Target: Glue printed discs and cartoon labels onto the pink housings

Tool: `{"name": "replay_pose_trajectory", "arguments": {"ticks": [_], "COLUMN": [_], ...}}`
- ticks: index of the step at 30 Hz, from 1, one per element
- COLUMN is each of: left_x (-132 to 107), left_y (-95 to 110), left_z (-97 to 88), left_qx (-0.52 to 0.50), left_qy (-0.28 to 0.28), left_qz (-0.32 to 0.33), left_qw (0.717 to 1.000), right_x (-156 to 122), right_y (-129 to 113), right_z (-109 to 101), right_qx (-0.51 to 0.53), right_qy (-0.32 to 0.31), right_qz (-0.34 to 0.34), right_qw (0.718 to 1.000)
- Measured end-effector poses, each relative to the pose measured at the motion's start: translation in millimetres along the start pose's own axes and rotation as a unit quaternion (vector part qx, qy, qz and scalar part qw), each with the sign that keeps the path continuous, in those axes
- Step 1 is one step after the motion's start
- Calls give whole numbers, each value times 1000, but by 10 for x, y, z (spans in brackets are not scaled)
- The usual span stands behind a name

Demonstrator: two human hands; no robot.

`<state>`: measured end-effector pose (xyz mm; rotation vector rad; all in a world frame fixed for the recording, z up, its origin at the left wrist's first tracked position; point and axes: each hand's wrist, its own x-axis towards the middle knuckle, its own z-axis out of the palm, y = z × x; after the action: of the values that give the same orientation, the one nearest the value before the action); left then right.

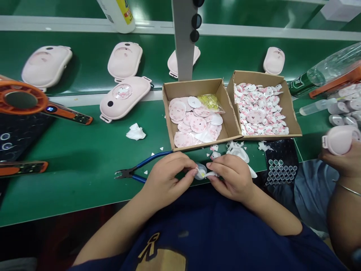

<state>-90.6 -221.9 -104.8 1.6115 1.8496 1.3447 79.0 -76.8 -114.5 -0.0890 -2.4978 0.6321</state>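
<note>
My left hand (172, 171) pinches something small and whitish, mostly hidden by its fingertips, at the rim of a small clear round cup (201, 172). A spot of yellow shows in that cup. From the other side my right hand (232, 176) is closed on a thin twist of white tissue (211, 174) that points towards the cup. Blue-handled nippers (128, 173) lie just left of my left hand. Small rabbit-face pieces (214, 152) and crumpled white tissue (239, 152) lie beyond my right hand.
Pink round discs and a yellow bag fill one cardboard box (194, 84); rabbit-face pieces fill another box (295, 126). Pink cases (126, 98) stand at the back. An orange handheld device (67, 113) juts in at left. At right, a co-worker's hand (342, 160) holds a pink case.
</note>
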Motion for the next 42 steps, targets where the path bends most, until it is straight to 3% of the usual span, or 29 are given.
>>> {"name": "replay_pose_trajectory", "arguments": {"ticks": [8, 15, 22, 36, 42], "left_x": [16, 63, 89, -212, -229], "left_y": [-34, -32, -58, -85, -66], "left_z": [66, 84, 103, 181, 237], "left_qx": [-25, -77, -139, -113, -66], "left_qy": [-7, -31, -58, 43, 22], "left_qz": [-24, -88, -152, -18, -10], "left_qw": [999, 993, 977, 993, 998], "right_x": [42, 71, 153, 224, 196], "right_y": [-9, -22, 0, -13, -34], "right_z": [3, -8, -117, -129, -117], "right_qx": [24, 83, 84, 100, 83], "right_qy": [4, -18, -93, -121, -107], "right_qz": [4, 42, 5, 25, 20], "right_qw": [1000, 995, 992, 987, 991]}}
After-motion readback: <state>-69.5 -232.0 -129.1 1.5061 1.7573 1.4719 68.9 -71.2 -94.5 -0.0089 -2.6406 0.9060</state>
